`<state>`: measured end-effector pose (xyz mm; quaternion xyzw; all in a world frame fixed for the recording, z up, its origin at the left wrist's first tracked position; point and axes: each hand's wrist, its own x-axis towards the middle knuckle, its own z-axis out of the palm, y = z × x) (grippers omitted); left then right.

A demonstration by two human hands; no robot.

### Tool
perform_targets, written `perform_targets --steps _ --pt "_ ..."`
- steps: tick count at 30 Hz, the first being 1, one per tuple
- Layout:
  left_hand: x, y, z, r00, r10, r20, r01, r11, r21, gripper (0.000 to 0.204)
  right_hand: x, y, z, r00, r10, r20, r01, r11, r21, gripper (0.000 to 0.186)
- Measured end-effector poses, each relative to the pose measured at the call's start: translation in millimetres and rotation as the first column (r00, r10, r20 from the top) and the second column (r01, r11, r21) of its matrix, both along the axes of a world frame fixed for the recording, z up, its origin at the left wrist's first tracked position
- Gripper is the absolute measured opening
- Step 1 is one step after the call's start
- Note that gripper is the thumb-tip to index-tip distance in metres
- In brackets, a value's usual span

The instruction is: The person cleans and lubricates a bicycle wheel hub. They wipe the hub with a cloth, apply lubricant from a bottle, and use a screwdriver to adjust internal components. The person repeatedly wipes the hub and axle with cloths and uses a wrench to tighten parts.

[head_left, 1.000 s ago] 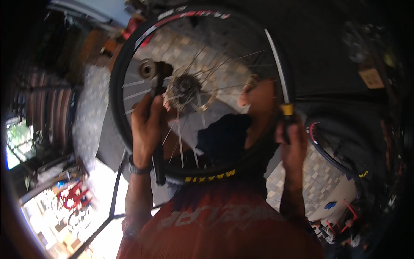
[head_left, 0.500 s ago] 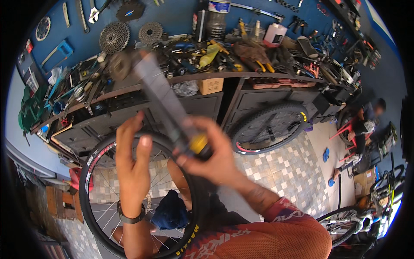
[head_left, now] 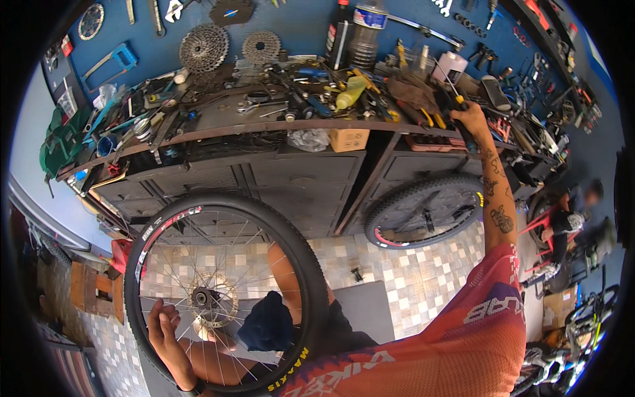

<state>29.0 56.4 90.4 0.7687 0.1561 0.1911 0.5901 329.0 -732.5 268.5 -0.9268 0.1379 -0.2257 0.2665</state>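
Observation:
A bicycle wheel [head_left: 316, 278] with a black tyre stands in front of me, its hub and brake disc [head_left: 228, 301] facing up toward me. Over the lower left of its rim lies my left hand [head_left: 165, 337], open, with fingers loosely bent and nothing seen in them. My right arm stretches out to the workbench. There my right hand [head_left: 471, 120] is closed around a screwdriver [head_left: 460, 100] with a yellow and black handle, its thin shaft pointing up and left. A dark blue cloth [head_left: 266, 322] hangs by the wheel's lower right, over my leg.
Tools crowd the workbench [head_left: 291, 127], including a yellow bottle [head_left: 350, 92] and pliers. A second wheel [head_left: 430, 246] leans against the cabinets. A small dark part [head_left: 357, 274] lies on the tiled floor. At the right, a person [head_left: 562, 225] sits near parked bicycles [head_left: 536, 370].
My right hand has carried the yellow-and-black-handled screwdriver from above the wheel to the bench at the right. My left hand has dropped from above the wheel to its lower left rim.

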Motion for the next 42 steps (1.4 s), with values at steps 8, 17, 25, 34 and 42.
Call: perform_targets --steps 8,17,25,34,42 --pt "-30 23 -12 0.985 0.149 -0.082 -0.153 0.987 -0.048 0.045 60 -35 -28 0.948 -0.317 -0.036 0.216 0.72 -0.659 0.07" --pt "-38 -114 -39 0.879 -0.328 -0.345 0.431 0.856 0.284 0.039 14 182 -31 0.764 0.292 0.575 -0.146 0.947 -0.287 0.021" --pt "-7 -118 -6 0.898 -0.425 -0.111 0.439 0.883 0.169 0.022 -177 426 -189 0.176 0.969 0.176 -0.931 0.105 0.35 0.055" --pt "-7 -85 45 0.959 -0.157 0.235 0.245 0.878 -0.412 0.047 -217 462 -216 0.27 0.928 0.257 -0.737 0.027 0.676 0.047" --pt "-14 -87 20 0.938 -0.095 0.332 0.287 0.751 -0.595 0.064 -233 483 -189 0.424 0.757 0.497 -0.468 -0.287 0.836 0.038"
